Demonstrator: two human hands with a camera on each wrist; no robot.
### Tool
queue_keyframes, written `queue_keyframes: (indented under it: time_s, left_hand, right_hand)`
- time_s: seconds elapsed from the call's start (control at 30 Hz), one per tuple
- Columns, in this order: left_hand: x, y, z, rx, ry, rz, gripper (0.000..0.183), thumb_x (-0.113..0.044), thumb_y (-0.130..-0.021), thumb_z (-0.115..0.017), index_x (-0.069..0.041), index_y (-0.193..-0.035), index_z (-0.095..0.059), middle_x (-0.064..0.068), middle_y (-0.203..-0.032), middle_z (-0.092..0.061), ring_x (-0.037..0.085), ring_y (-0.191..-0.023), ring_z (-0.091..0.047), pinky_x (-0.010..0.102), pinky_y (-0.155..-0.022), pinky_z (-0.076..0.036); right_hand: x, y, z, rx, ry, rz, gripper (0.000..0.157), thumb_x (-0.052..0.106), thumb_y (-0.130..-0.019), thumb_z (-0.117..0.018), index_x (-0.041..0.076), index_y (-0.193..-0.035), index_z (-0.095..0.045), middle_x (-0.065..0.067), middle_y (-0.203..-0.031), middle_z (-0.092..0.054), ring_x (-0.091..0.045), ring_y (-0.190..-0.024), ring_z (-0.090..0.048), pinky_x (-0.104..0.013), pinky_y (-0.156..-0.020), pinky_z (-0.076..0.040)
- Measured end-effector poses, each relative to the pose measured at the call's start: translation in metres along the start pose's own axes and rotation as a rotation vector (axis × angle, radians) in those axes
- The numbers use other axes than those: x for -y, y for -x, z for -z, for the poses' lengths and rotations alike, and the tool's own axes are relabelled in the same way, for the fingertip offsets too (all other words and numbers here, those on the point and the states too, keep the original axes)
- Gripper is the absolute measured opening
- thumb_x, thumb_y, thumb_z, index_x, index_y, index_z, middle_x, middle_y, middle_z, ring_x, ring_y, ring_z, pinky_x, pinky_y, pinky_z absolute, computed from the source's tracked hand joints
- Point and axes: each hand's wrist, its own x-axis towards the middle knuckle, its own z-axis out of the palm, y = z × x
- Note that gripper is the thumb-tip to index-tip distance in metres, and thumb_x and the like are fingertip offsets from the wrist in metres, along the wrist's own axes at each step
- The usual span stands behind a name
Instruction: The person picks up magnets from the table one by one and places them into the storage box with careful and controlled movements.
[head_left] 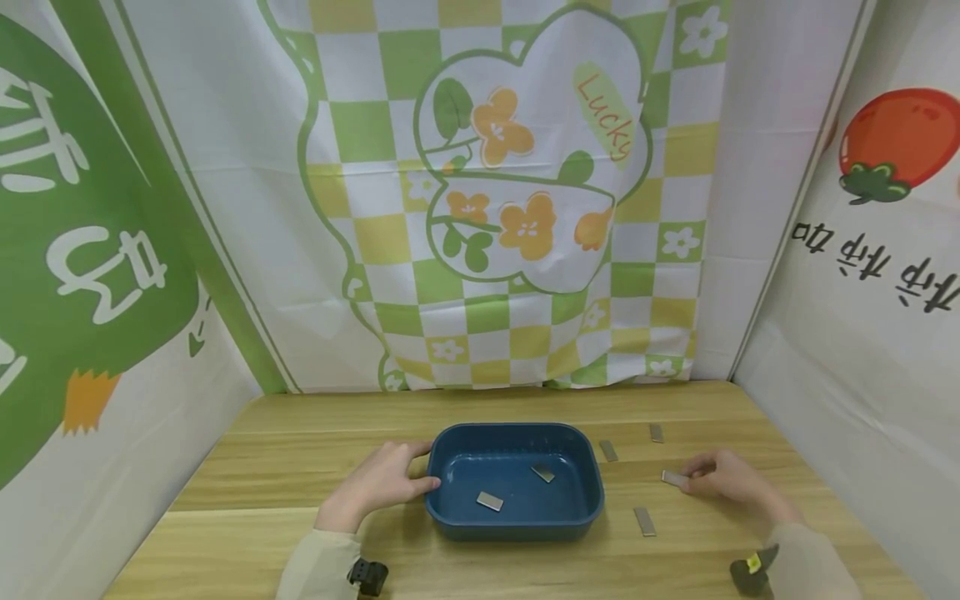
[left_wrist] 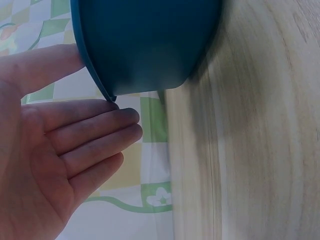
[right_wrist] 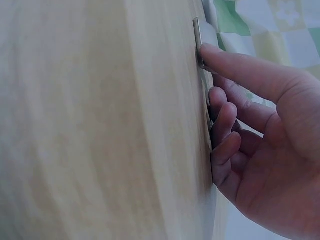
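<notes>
A blue rectangular plastic container (head_left: 517, 532) stands on the wooden table, two small flat silver metal blocks lying on its floor, one toward the left (head_left: 490, 501) and one toward the right (head_left: 543, 473). At its left end, my left hand (head_left: 386, 479) touches the rim with thumb and fingertips, the fingers nearly straight in the left wrist view. Right of the container, my right hand (head_left: 723, 475) pinches one end of another silver metal block (right_wrist: 199, 42) low at the tabletop. In the right wrist view its other fingers curl against the wood.
More silver blocks lie on the table (head_left: 247, 467) between container and right hand: one near the container's back corner (head_left: 607, 451), one farther back (head_left: 656, 432), one in front (head_left: 644, 522). Printed cloth (head_left: 525, 333) hangs behind the table and along both sides.
</notes>
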Motion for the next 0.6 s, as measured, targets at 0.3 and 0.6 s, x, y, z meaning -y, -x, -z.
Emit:
queue_keyframes:
  time_s: [0.3, 0.6]
  left_hand:
    - [-0.0003, 0.0005, -0.0005, 0.0, -0.009, 0.004, 0.057, -0.032, -0.085, -0.071, 0.001, -0.129, -0.057, 0.016, -0.128, -0.06, 0.036, -0.118, -0.057, 0.052, -0.097, -0.047]
    - [-0.0012, 0.0007, 0.0004, 0.002, 0.002, 0.006, 0.058, -0.033, -0.084, -0.071, 0.002, -0.128, -0.057, 0.018, -0.127, -0.06, 0.036, -0.117, -0.057, 0.053, -0.096, -0.047]
  right_hand:
    - [0.004, 0.0017, -0.0001, 0.01, 0.007, 0.019, 0.028, 0.025, -0.081, -0.073, 0.003, -0.098, -0.07, -0.008, -0.098, -0.066, -0.018, -0.088, -0.054, -0.032, -0.074, -0.044]
    - [0.005, 0.0049, 0.0009, 0.059, -0.032, 0.001, 0.028, 0.028, -0.085, -0.069, 0.004, -0.099, -0.069, -0.007, -0.1, -0.064, -0.02, -0.092, -0.053, -0.032, -0.076, -0.044]
